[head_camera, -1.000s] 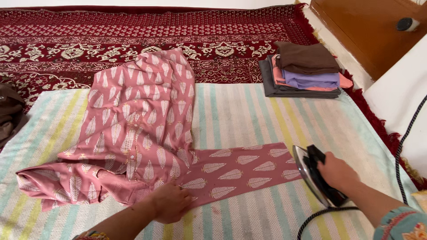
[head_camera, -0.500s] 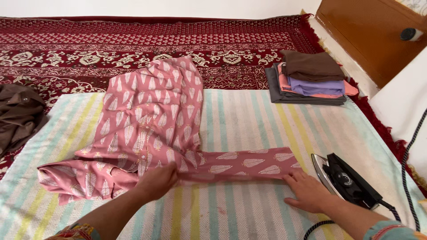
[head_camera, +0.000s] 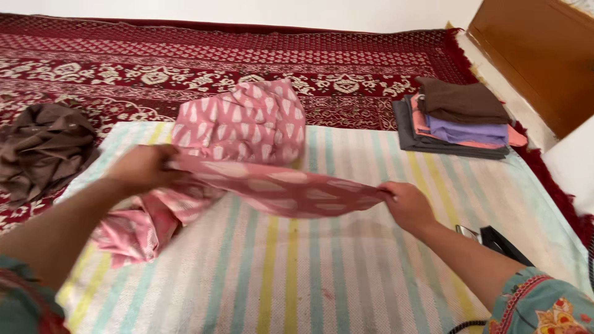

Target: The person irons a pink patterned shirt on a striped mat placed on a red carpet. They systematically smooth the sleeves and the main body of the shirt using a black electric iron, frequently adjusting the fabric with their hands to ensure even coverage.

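I hold the pink shirt [head_camera: 247, 124] lifted off the striped mat [head_camera: 346, 272], its sleeve [head_camera: 291, 192] stretched flat between my hands. My left hand [head_camera: 139, 168] is closed on the sleeve at the shoulder end, at about 9 o'clock from the sleeve's middle; my right hand [head_camera: 408, 204] pinches the cuff end at 3 o'clock. The shirt's body bunches up behind the sleeve at 12 o'clock, and more of it hangs crumpled onto the mat at 7 o'clock. The iron [head_camera: 495, 241] rests on the mat at 4 o'clock, just beside my right forearm. A stack of folded clothes [head_camera: 461, 117] sits at 2 o'clock, at the mat's far edge. A brown garment [head_camera: 43, 148] lies heaped on the red carpet [head_camera: 185, 62] at 9 o'clock.
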